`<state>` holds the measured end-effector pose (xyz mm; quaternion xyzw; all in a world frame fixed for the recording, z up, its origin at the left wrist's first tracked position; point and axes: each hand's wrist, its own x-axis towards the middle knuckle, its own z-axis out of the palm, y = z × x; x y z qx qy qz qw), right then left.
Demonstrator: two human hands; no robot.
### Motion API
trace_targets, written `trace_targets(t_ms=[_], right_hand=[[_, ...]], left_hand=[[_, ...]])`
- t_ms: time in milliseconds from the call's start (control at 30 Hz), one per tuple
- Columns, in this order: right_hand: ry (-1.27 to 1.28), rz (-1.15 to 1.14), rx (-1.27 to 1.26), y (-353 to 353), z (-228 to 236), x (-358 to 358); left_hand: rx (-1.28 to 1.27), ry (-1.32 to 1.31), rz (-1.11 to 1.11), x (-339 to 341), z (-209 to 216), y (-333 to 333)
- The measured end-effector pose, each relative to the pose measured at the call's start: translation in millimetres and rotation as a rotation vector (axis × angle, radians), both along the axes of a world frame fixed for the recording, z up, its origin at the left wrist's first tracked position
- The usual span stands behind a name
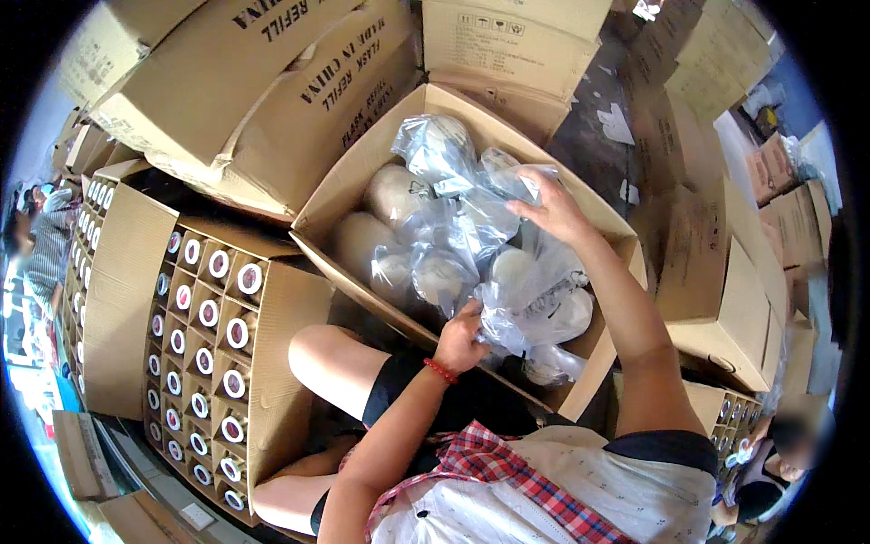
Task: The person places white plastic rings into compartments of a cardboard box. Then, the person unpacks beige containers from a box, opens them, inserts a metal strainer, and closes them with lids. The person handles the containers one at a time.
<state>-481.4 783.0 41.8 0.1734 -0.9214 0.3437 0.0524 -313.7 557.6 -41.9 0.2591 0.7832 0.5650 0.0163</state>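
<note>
In front of me an open cardboard carton (pixel 313 213) holds several pale, rounded items wrapped in clear plastic bags. My left hand (pixel 462 337), with a red bead bracelet at the wrist, is closed on the gathered edge of a clear plastic bag (pixel 507 322) at the carton's near side. A pale round item (pixel 573 313) shows through that plastic. Over the right side of the carton, my right hand (pixel 555 208) has its thumb and fingers apart, against crumpled plastic (pixel 503 172). Farther left in the carton lie a beige rounded item (pixel 396 195) and another (pixel 361 240).
To my left stands a divided carton (pixel 217 340) filled with white-ringed cylindrical pieces. Large printed cartons (pixel 299 100) are stacked at the far left. More boxes (pixel 716 290) line the right side. Another person (pixel 770 467) is at the lower right, and one (pixel 45 240) far left.
</note>
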Motion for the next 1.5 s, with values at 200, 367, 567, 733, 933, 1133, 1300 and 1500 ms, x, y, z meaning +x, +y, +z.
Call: trace_targets(t_ms=[200,367,567,733,933,1133,1300,1500], right_hand=[[-0.383,-0.113,0.205,4.3,-129.2,-43.8],[-0.367,-0.134,0.156,-8.8,-115.9,-35.8],[0.070,0.343,0.487,-51.5,-45.8,-3.4],[0.207,0.674,0.769,-114.8,-34.4,-21.2],[-1.150,-0.092,-0.512,-73.5,-164.9,-96.5],[-0.103,0.655,0.479,-107.6,-157.7,-94.8],[-0.366,0.505,0.110,-72.9,-110.0,-69.4],[-0.680,0.435,-0.115,-82.3,-18.4,35.7]], left_hand=[[-0.092,-0.275,0.130,0.6,15.9,-1.0],[-0.062,-0.394,0.334,-6.3,-0.5,-8.4],[-0.037,-0.505,0.565,-34.0,-27.9,-21.1],[-0.120,-0.583,0.670,-39.1,-37.4,-26.6],[-0.112,-0.251,0.696,-53.3,-48.7,8.3],[-0.211,-0.446,0.687,-41.7,-51.2,-21.6],[-0.134,-0.186,0.633,-28.4,-2.4,-16.6],[0.206,0.012,0.667,-11.5,20.6,-46.8]])
